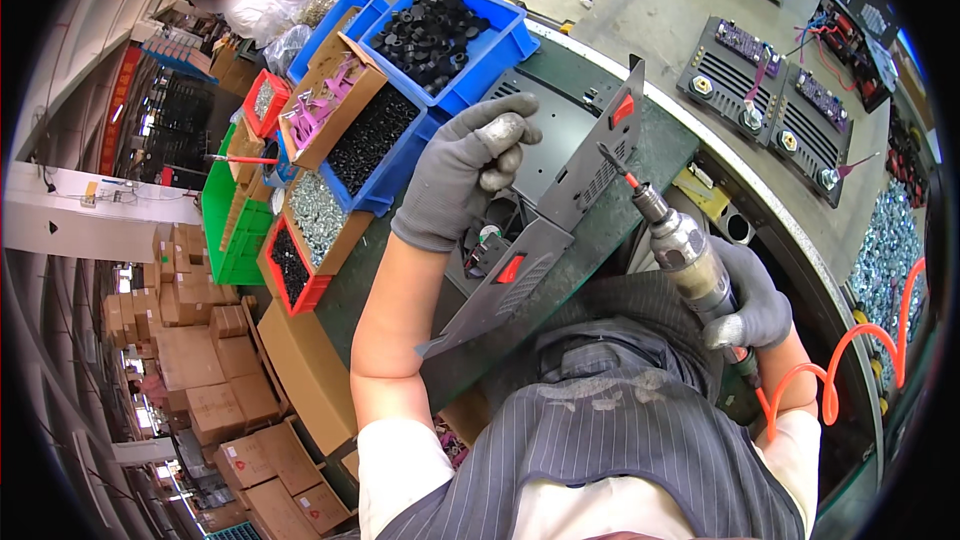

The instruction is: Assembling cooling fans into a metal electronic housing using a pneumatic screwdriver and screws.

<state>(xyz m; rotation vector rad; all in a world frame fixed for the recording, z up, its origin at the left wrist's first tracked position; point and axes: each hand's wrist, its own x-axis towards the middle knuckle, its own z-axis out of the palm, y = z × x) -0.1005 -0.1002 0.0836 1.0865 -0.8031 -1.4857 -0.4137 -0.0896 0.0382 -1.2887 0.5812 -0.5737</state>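
Note:
My right hand (755,300), in a grey glove, is wrapped round a pneumatic screwdriver (690,258). Its bit points up and left, close to the face of a grey sheet-metal panel (578,180) with a red rocker switch (622,110). A coiled orange air hose (832,380) runs from the tool's rear end. My left hand (470,165), gloved too, hovers over the metal chassis with its fingers curled in; whatever they hold, if anything, cannot be made out. Nearer me stands a second grey panel (490,302) with another red switch (511,269), black components beside it.
Left of the chassis are blue bins (520,40) of black parts, a cardboard box (340,240) of silver screws and a red tray (300,290). At right, a conveyor (640,0) carries slotted plates (728,95) with circuit boards. Another person (270,10) is at far left.

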